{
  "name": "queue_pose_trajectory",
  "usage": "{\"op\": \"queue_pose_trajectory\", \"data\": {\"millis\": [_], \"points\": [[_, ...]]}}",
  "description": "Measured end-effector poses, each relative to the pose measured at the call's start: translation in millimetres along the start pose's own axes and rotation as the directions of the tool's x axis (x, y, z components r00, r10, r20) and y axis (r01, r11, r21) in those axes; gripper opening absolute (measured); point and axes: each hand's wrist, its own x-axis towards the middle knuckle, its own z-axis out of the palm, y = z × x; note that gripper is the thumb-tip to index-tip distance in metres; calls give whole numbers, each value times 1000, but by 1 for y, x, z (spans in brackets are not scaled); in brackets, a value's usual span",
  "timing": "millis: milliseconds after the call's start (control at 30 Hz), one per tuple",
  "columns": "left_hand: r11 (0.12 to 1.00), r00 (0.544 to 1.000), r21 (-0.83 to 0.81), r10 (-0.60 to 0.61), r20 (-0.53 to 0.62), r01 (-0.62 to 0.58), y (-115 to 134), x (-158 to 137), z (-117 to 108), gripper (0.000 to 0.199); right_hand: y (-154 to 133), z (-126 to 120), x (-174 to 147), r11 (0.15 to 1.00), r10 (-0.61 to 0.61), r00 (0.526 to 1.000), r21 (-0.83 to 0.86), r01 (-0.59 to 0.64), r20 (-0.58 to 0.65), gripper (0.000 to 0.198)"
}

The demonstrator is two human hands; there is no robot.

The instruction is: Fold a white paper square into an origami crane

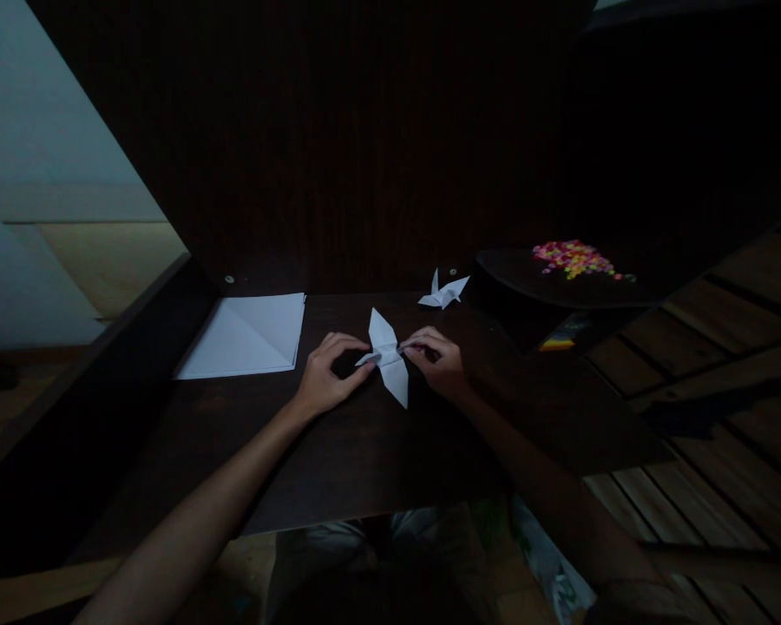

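A white origami crane (390, 369) is held between my hands just over the dark desk, its two wings spread, one pointing away from me and one toward me. My left hand (329, 369) is at its left pointed end, thumb and fingers closing around that tip. On the other side my right hand (439, 360) pinches the right pointed end between thumb and fingers. Behind them, near the back panel, stands a second folded white crane (443, 293), touched by neither hand.
White square paper sheets (247, 334), the top one creased diagonally, lie at the left. A raised rounded shelf (514, 265) at the right bears a pile of small colourful pieces (576, 259). A side panel (84, 408) bounds the desk (338, 469) on the left.
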Motion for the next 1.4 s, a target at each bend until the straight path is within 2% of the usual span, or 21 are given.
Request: {"op": "queue_pose_trajectory", "data": {"millis": [200, 300, 433, 633, 733, 967, 1133, 1400], "points": [[991, 993, 82, 113, -36, -110, -2, -1, -1, 9, -4, 1, -4, 995, -94, 995, -41, 93, -20, 13], [982, 987, 96, 161, -1, -160, -4, -2, -2, 6, 0, 2, -4, 990, -140, 990, -23, 139, -26, 13], [976, 980, 89, 193, 55, -198, -5, -3, -3, 9, 3, 3, -4, 991, -133, 991, -29, 132, -17, 11], [981, 984, 90, 166, 59, -171, -5, -2, -3, 5, -2, 4, -5, 992, -119, 993, -53, 118, -17, 12], [980, 985, 112, 159, 69, -166, -5, -2, -3, 11, -5, 4, -5, 991, -132, 991, -34, 132, -20, 13], [968, 963, 127, 192, 191, -218, -8, -2, -2, 11, -3, 4, -6, 993, -108, 994, -50, 107, -5, 12], [964, 951, 113, 211, 227, -241, -9, -2, -5, 15, -5, 3, -5, 990, -137, 991, -46, 137, -6, 12], [985, 979, 83, 135, 150, -149, -5, -2, -2, 11, -6, 3, -5, 991, -133, 991, -25, 133, -5, 10]]}}
